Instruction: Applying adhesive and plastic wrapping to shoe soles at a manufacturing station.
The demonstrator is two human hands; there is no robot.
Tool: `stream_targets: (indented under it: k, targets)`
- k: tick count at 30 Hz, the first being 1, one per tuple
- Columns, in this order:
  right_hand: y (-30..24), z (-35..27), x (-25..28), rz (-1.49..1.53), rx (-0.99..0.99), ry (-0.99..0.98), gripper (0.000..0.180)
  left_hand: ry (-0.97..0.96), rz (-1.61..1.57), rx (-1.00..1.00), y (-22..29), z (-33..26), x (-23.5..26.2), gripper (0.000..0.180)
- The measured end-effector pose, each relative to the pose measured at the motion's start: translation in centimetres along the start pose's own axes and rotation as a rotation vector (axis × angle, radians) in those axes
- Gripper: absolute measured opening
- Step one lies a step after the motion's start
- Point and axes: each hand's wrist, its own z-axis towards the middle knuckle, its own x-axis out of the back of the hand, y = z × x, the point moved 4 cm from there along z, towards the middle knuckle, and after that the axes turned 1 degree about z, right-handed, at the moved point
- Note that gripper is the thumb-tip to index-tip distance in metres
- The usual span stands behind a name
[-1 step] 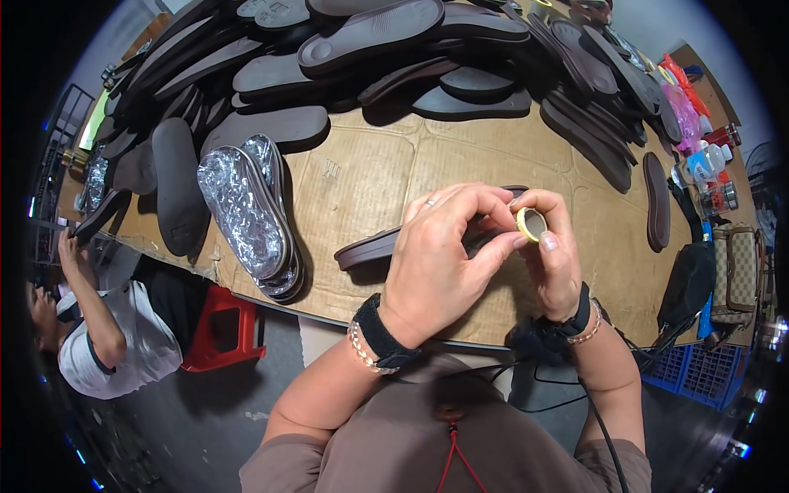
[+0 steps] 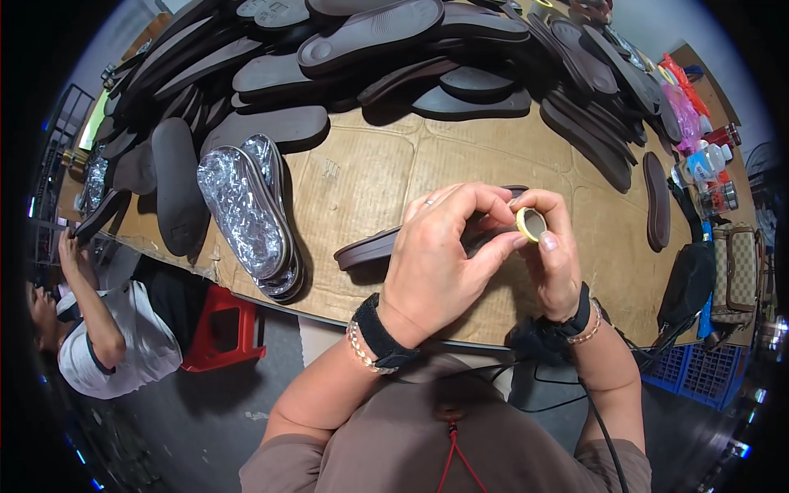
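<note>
A small, pale yellow roll of tape (image 2: 523, 223) is held above the table, slightly right of the middle. My right hand (image 2: 552, 259) grips it between thumb and fingers, with its round opening showing. My left hand (image 2: 444, 255) meets its left edge, thumb and fingertips pinched there; whether they hold a loose tape end is too small to tell. Beneath both hands lies a dark brown shoe sole (image 2: 367, 248), mostly hidden by them. To their left, two soles wrapped in shiny clear film (image 2: 244, 214) lie one partly over the other.
Many dark soles (image 2: 370, 37) are heaped along the far side of the cardboard-covered table (image 2: 353, 181). One sole (image 2: 657, 201) lies apart at right, near a bottle (image 2: 705, 164), black pouch (image 2: 687, 279) and checked bag (image 2: 734, 275). A co-worker (image 2: 123, 337) and red stool (image 2: 223, 333) are at left.
</note>
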Motion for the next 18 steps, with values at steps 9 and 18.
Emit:
stream_targets:
  k: [9,18]
  targets:
    - [-0.1,0.1,-0.2,-0.003,0.002,-0.029,0.045,-0.075,-0.041,0.05,0.5,0.3,0.6,0.019]
    - [0.9,-0.3,0.8,-0.11,0.005,-0.046,0.043,-0.127,0.042,-0.043,-0.1,0.7,0.9,0.01]
